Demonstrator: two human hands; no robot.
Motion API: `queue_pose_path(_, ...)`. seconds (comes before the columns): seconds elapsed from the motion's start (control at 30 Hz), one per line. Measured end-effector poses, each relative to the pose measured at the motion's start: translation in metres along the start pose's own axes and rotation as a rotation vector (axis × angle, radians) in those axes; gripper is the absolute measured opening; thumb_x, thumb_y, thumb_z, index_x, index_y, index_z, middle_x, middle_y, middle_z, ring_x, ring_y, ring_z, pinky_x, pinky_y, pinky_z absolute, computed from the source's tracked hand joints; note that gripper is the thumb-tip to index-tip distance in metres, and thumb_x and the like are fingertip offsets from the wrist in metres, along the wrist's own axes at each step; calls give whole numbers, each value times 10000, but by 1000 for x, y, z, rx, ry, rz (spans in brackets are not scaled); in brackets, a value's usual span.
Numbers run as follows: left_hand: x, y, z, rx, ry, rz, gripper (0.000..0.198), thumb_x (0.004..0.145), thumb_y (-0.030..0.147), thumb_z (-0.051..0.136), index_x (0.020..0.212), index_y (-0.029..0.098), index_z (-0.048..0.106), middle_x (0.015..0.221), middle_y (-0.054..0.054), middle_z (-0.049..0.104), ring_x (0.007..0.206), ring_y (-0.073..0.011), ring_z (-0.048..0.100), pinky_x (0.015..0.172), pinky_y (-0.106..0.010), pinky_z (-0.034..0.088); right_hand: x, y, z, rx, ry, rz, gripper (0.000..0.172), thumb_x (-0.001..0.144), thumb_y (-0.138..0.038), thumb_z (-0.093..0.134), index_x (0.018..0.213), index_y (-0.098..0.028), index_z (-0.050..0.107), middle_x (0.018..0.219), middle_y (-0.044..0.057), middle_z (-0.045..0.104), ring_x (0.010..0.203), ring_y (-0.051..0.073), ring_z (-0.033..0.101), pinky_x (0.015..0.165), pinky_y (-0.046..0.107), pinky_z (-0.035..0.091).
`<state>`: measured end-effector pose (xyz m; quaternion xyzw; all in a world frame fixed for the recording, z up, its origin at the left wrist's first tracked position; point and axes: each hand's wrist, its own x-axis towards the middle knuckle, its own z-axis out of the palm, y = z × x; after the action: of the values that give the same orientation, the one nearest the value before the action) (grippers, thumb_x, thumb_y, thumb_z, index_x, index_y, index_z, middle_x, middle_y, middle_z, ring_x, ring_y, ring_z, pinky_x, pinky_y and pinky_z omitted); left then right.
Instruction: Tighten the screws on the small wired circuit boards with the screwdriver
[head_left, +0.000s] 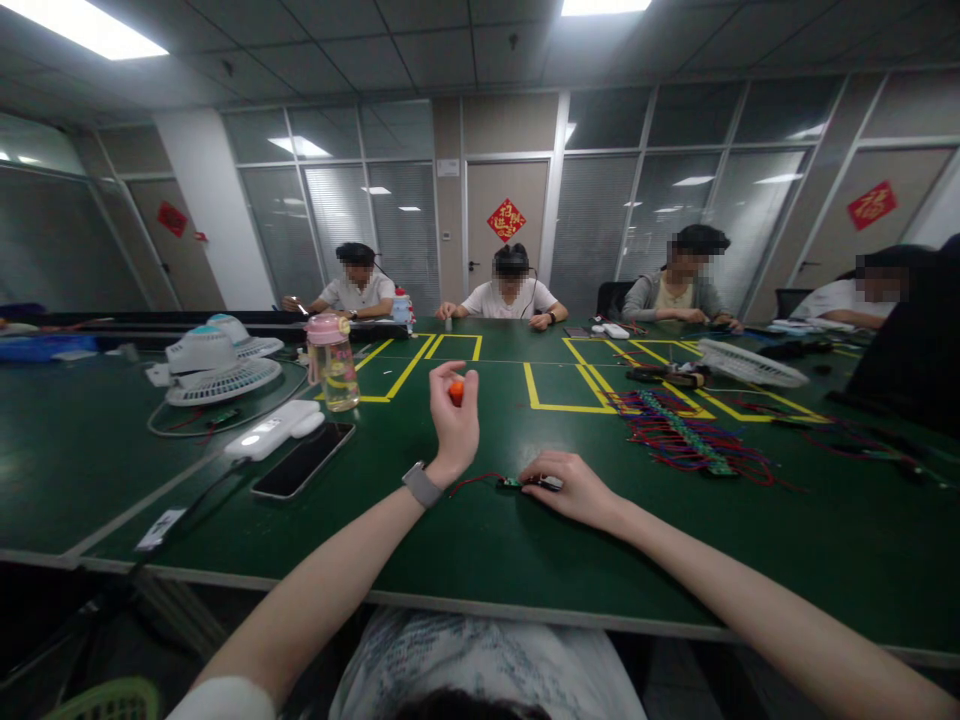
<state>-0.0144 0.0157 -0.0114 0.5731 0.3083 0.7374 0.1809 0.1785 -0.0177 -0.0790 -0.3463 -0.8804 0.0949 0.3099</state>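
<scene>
green table (480,545) spans your view | heap of red-wired boards (686,440) to your right, well apart from both hands | your right hand (570,487) down on the table, fingers closed over a small board (517,483) – its red wire (472,481) trails left | your left hand (454,425) raised above the table – fingertips pinch a small orange part (456,392)

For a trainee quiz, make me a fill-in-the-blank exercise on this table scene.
1. The left hand pinches a small ____ piece.
2. The right hand touches a part trailing a ____ wire.
3. The bottle has a ____ lid.
Missing words: orange; red; pink.
</scene>
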Motion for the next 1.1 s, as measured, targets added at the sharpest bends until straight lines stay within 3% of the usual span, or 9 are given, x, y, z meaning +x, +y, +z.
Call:
queue_pose_path(0.03,0,3,-3,115,-40,130,197,858,390,526,878,196,551,669,22,494,572,-87,468,578,-219,383,0,-1,0,-3,-2,18,203,845,-295,587,979,-195,703,836,63,689,748,164,618,702,281,490)
queue_pose_path(0.07,1,6,-5,232,-191,255,243,845,396,539,724,186,548,614,18,494,553,-91,460,579,-229,367,0,-2,-1,-5,-9,25,229,846,-300,586,1022,-202,695,847,63,688,753,165,617,701,279,488)
queue_pose_path(0.17,0,12,-8,519,-759,446,328,837,398,532,595,178,551,579,2,538,537,-100,476,561,-241,328,2,-4,-1,3,-23,-5,245,864,-300,562,1049,-225,703,889,70,697,833,183,623,750,293,484)
queue_pose_path(0.27,-2,9,-7,673,-1080,383,274,752,454,613,702,186,632,718,-16,623,643,-136,558,567,-237,341,4,-3,0,10,7,5,210,864,-296,555,904,-217,746,875,76,701,819,187,635,744,298,492)
queue_pose_path(0.4,-4,-2,-7,748,-1315,214,272,671,446,673,826,224,686,833,-24,678,786,-187,618,621,-238,397,7,0,2,67,41,34,169,828,-261,593,795,-204,748,820,69,714,766,179,652,725,293,503)
queue_pose_path(0.6,-7,-9,-5,758,-1375,103,174,651,296,672,805,224,706,782,-23,702,748,-176,635,610,-225,427,8,0,0,105,34,67,134,782,-202,602,745,-200,731,788,56,718,722,171,649,706,291,508)
queue_pose_path(0.77,-10,-8,-3,832,-1358,161,195,656,340,667,812,226,696,771,-36,696,728,-189,629,575,-237,405,8,-6,-4,100,53,-45,150,792,-211,579,759,-204,725,838,76,710,819,194,640,739,312,508)
queue_pose_path(0.97,-2,-2,-8,797,-1340,182,384,637,560,669,832,231,710,819,-44,681,765,-205,612,598,-251,388,9,-2,-3,348,206,321,162,727,-299,651,664,-160,705,725,70,717,695,191,649,692,314,512)
queue_pose_path(1.1,11,8,-10,634,-1132,108,454,702,622,590,891,228,716,912,-37,664,805,-181,595,658,-241,402,10,-1,-1,519,193,403,211,703,-347,669,665,-143,706,692,62,711,680,187,643,689,314,513)
